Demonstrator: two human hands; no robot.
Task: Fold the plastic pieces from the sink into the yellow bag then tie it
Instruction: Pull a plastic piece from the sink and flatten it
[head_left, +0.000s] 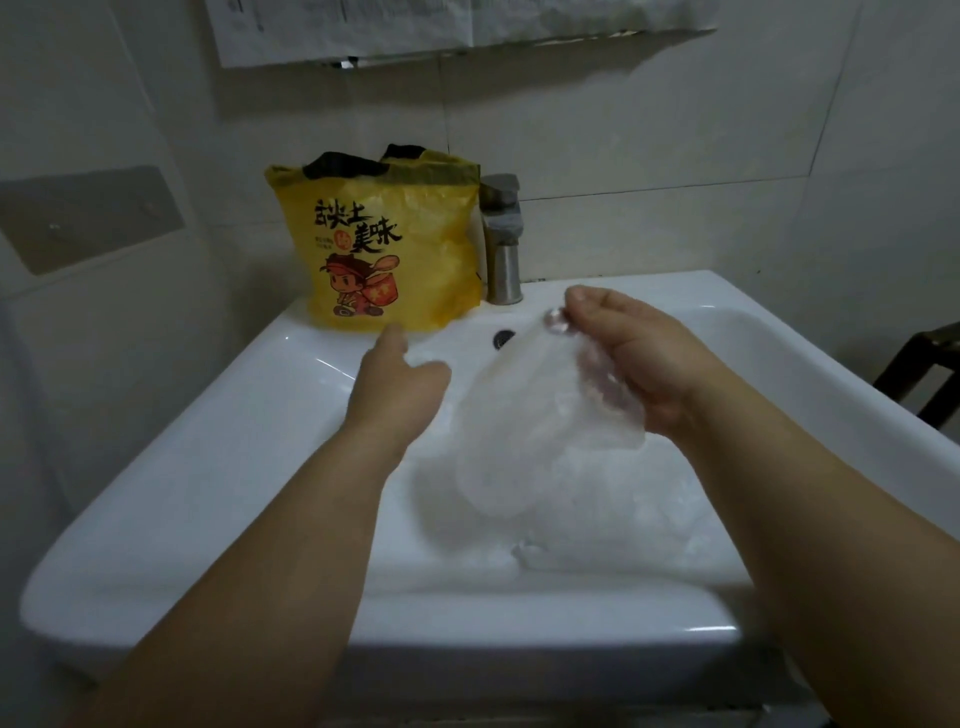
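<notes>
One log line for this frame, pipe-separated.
right hand grips clear plastic piece over sink | left hand beside it, grip unclear | yellow bag upright by faucet, untied

The sink (208, 467) looks like white glazed ceramic, smooth and glossy, with bright highlights along its rim. The yellow bag (415, 249) is thin printed plastic, crinkled, with a soft sheen and a dark band at its mouth. The tap (503, 249) is brushed metal, dull grey rather than mirror-bright. The clear plastic sheet (524, 415) is translucent, filmy and wrinkled, like the plastic pile (623, 519) in the basin. The wall tiles (675, 156) are smooth and pale; the paper (363, 26) above is matt and creased.
</notes>
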